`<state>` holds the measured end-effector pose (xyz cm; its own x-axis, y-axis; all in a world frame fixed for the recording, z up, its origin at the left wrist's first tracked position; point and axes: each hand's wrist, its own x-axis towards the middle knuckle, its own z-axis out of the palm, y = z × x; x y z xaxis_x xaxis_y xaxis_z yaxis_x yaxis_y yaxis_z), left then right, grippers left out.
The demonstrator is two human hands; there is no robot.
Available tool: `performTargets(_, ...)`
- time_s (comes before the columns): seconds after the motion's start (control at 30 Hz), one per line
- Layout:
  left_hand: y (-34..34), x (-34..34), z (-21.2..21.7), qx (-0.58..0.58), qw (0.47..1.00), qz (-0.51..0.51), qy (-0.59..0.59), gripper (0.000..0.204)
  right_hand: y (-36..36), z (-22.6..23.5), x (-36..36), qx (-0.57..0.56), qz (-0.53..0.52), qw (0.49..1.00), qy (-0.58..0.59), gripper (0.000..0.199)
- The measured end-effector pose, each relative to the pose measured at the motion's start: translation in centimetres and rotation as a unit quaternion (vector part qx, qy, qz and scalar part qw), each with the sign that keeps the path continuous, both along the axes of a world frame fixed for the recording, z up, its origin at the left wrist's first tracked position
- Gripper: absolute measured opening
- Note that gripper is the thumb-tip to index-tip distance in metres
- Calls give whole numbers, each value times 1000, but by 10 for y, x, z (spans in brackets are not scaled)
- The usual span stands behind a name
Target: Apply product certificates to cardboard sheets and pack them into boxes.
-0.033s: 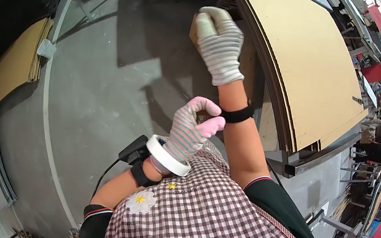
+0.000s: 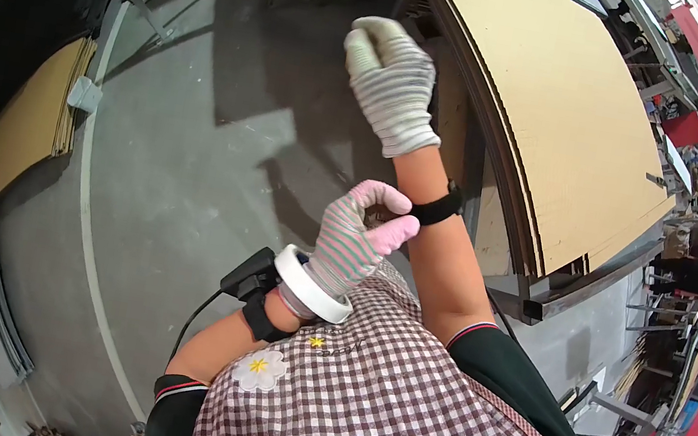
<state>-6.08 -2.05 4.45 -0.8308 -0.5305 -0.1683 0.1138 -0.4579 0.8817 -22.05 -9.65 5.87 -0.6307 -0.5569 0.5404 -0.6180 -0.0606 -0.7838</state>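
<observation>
From the head camera I see my right hand (image 2: 393, 82) raised in front of me, in a grey-and-white striped glove, its fingers curled into a loose fist that grips nothing I can make out. My left hand (image 2: 357, 236), in a pink-and-grey striped glove, has its thumb and fingertips (image 2: 396, 229) pinched together right against the black wristband (image 2: 441, 206) strapped around my right wrist; whether the tips have actually caught the band or only touch it, I cannot tell. A roll of white tape (image 2: 312, 284) sits around my left wrist like a bangle, and just behind it a black device (image 2: 250, 274) is strapped to the forearm, with a thin black cable (image 2: 193, 321) trailing off it toward the floor. A checked apron (image 2: 389, 419) with a small flower patch fills the bottom of my view. To my right, close beside my raised arm, a stack of large tan boards (image 2: 548, 131) lies on a metal-framed worktop (image 2: 583, 280). Below and to the left is grey concrete floor (image 2: 184, 154) marked by a curved white line, and a second, smaller pile of tan sheets (image 2: 33, 119) lies well apart at the far left.
</observation>
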Motion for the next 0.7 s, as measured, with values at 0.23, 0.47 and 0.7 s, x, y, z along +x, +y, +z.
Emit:
performTargets(0.23,-8,-9,-28,85,995,-58,-17,30,15,-29,-8,301,-64,900,310,16)
performTargets(0.47,-9,-49,-58,-186,980,-35,-63,49,19,-49,-28,467,-18,841,274,18)
performTargets(0.7,-24,-109,-77,-431,900,16,-66,36,22,-100,-102,484,-76,829,269,17)
